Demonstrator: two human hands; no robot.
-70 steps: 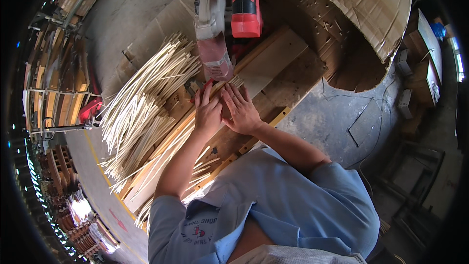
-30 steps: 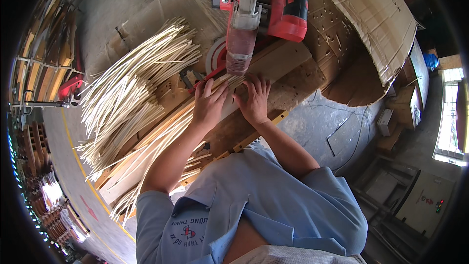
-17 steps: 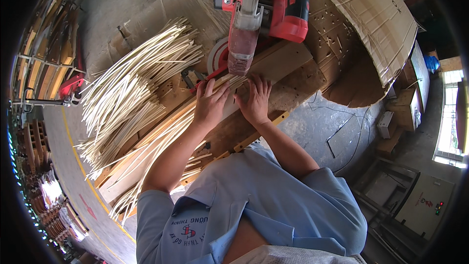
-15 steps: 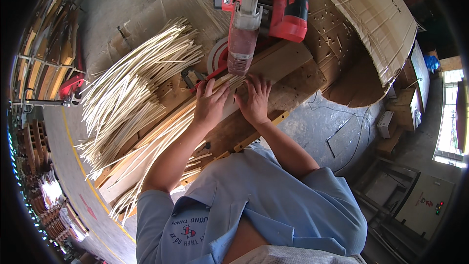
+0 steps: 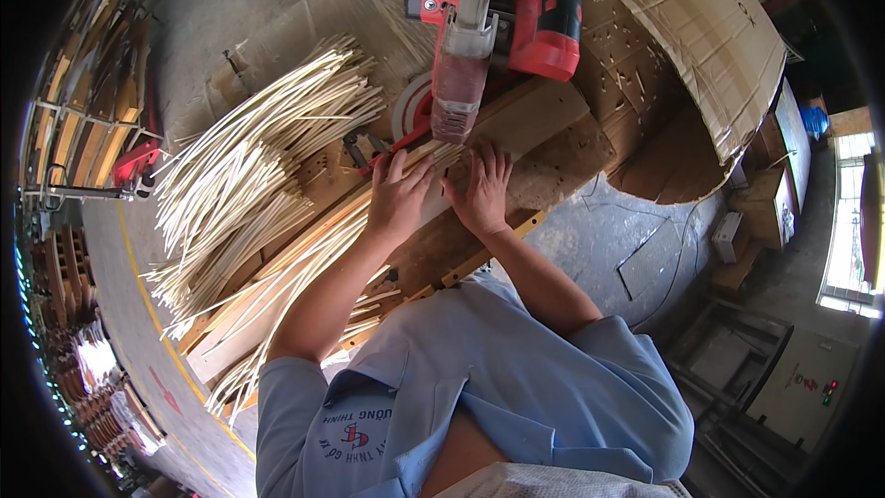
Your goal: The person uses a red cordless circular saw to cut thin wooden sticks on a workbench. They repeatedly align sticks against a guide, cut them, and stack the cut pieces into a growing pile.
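Note:
A thin sheaf of long pale rods (image 5: 318,238) runs along a wooden fence to the red miter saw (image 5: 461,83). My left hand (image 5: 398,195) lies over the sheaf just short of the saw, fingers bent round the rods. On the board right of the rods' ends, my right hand (image 5: 481,192) rests with its fingers stretched out and thumb apart, holding nothing I can see. The saw's guard hangs close in front of both hands' fingertips; its blade is mostly hidden behind the guard.
A large heap of loose pale rods (image 5: 267,143) lies on the bench to the left. Behind the saw on the right curves a cardboard sheet (image 5: 710,46), with small offcuts scattered at its foot. Stacked wooden parts (image 5: 88,120) stand in a rack at far left.
My right hand has shifted very slightly to the right, and its fingers are turned a little. My left hand, the rods and the saw look almost the same.

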